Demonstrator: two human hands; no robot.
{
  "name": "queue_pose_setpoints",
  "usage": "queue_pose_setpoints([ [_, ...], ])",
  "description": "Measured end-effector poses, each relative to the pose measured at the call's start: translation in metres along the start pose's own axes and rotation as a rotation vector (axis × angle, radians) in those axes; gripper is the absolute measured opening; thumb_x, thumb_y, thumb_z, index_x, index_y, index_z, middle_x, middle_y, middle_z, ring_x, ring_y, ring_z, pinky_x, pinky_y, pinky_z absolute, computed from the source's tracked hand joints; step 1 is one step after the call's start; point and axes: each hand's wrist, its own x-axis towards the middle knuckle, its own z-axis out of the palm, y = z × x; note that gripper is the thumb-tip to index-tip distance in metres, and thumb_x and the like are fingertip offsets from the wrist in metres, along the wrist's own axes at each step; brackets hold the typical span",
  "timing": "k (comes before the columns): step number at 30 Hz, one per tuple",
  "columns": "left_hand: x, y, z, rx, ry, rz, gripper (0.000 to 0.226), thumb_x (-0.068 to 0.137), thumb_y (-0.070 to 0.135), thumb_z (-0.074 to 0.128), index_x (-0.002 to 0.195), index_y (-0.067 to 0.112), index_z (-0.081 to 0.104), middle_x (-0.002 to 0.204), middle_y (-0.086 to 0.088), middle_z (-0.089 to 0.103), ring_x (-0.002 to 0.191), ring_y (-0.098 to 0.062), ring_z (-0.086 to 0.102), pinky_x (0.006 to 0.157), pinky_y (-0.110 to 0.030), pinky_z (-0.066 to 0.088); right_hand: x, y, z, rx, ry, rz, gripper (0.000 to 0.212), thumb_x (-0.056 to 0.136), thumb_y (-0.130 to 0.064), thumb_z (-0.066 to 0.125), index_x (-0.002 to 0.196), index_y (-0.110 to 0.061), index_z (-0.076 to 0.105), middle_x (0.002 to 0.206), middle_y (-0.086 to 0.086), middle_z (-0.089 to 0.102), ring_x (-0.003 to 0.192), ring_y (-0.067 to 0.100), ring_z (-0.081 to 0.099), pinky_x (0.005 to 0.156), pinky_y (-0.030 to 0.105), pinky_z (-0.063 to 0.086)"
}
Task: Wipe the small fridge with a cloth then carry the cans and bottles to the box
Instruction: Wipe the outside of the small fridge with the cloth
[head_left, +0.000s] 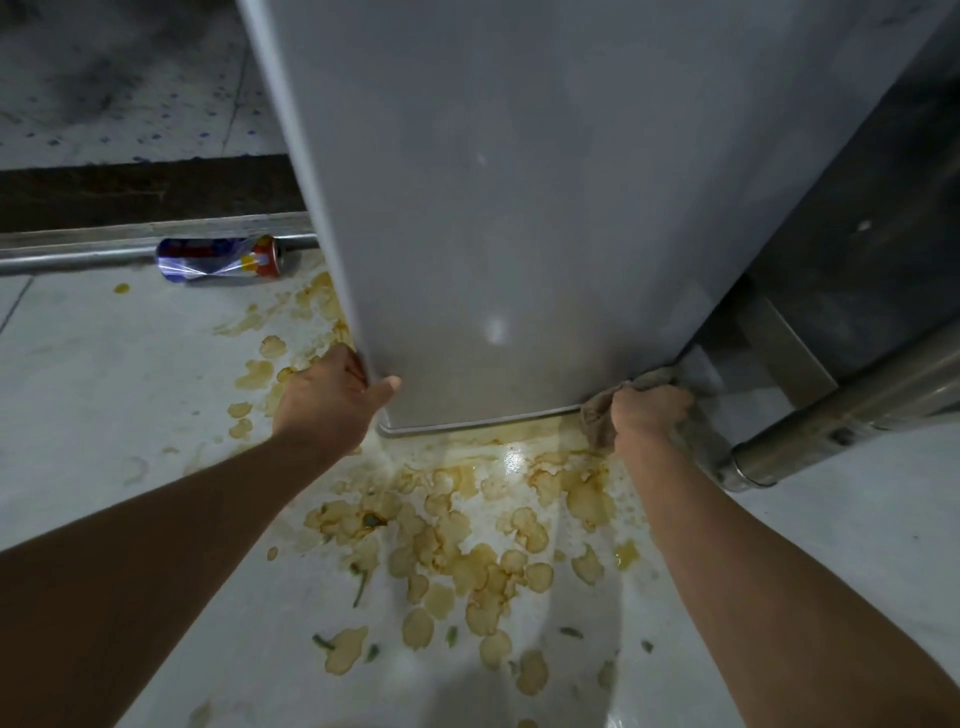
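The small grey fridge (498, 208) stands upright in front of me on a pale tiled floor. My left hand (332, 395) grips its lower left corner, thumb across the front face. My right hand (649, 410) holds a crumpled beige cloth (597, 415) against the fridge's lower right corner, close to the floor. A dented blue and red can (221, 258) lies on its side on the floor to the left of the fridge, by a metal rail.
Yellow-brown sticky stains (467, 551) spread over the floor (104, 389) in front of the fridge and to its left. A steel pipe frame (841, 421) and a grey metal cabinet (883, 234) stand close on the right. A dark step and metal rail (78, 257) run along the left.
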Motion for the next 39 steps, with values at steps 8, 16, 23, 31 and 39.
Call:
queue_pose_setpoints([
  [8,-0.003,0.007,-0.003,0.004,-0.002,-0.027,0.032,0.082,0.046,0.062,0.097,0.017,0.057,0.092,-0.003,0.066,0.087,-0.024,0.059,0.071,-0.032,0.046,0.032,0.012,-0.012,-0.043,-0.082,-0.045,0.04,0.091,-0.01,0.053,0.126,0.008,0.046,0.128,0.027,0.053,0.115,0.039,0.054,0.087,0.036,0.045],
  [16,-0.012,0.025,-0.003,0.012,-0.019,-0.14,0.039,0.09,0.043,0.051,0.107,0.008,0.056,0.106,-0.014,0.063,0.096,-0.031,0.055,0.076,-0.035,0.045,0.042,0.013,-0.023,-0.006,-0.193,-0.111,0.045,0.091,-0.007,0.051,0.134,-0.017,0.039,0.131,0.019,0.05,0.113,0.037,0.054,0.082,0.03,0.041],
  [23,-0.035,0.048,-0.013,-0.004,-0.086,-0.219,0.048,0.088,0.041,0.057,0.123,0.011,0.047,0.119,-0.011,0.058,0.101,-0.029,0.059,0.08,-0.035,0.049,0.033,0.007,-0.029,0.047,-0.212,-0.065,0.044,0.094,-0.013,0.049,0.136,-0.01,0.034,0.134,0.023,0.045,0.115,0.039,0.052,0.084,0.032,0.04],
  [31,-0.07,0.136,-0.01,0.316,-0.146,0.617,0.027,0.09,0.024,0.051,0.117,0.028,0.048,0.121,0.006,0.054,0.107,-0.018,0.053,0.092,-0.032,0.044,0.023,0.009,-0.047,0.012,-0.251,-0.086,0.044,0.094,-0.026,0.05,0.134,-0.021,0.034,0.125,0.018,0.054,0.109,0.038,0.055,0.083,0.034,0.042],
  [39,-0.038,0.198,-0.009,0.989,0.191,1.395,0.046,0.084,0.015,0.027,0.108,0.019,0.066,0.127,-0.004,0.06,0.125,-0.024,0.05,0.107,-0.048,0.032,0.036,0.012,-0.045,0.007,-0.299,-0.152,0.037,0.093,-0.019,0.046,0.13,-0.024,0.041,0.121,0.013,0.055,0.108,0.032,0.056,0.089,0.037,0.047],
])
